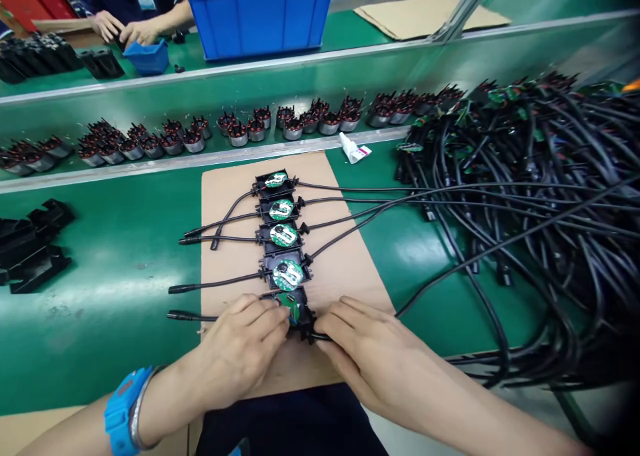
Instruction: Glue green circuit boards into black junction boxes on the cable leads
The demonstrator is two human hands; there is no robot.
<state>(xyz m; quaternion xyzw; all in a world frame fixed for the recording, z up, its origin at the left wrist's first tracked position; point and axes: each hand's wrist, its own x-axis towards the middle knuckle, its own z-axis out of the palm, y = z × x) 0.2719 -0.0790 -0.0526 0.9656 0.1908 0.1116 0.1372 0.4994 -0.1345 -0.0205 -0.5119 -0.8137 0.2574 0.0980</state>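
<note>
Has left hand (245, 343) and right hand (353, 339) apart, at either end of nearest black housing (304, 300), close to near edge of cardboard sheet (345, 263). Touches green circuit board (290, 304) in that housing with left hand; cannot tell that hand's closure. Clamps black cable (323, 337) in right hand beside housing's right end. Shows four more housings (270, 264) with boards, in a row toward sheet's far edge. Shows piled cables (540, 163) over right part of tabletop (125, 243), white tube (354, 151) just beside sheet's far right corner.
</note>
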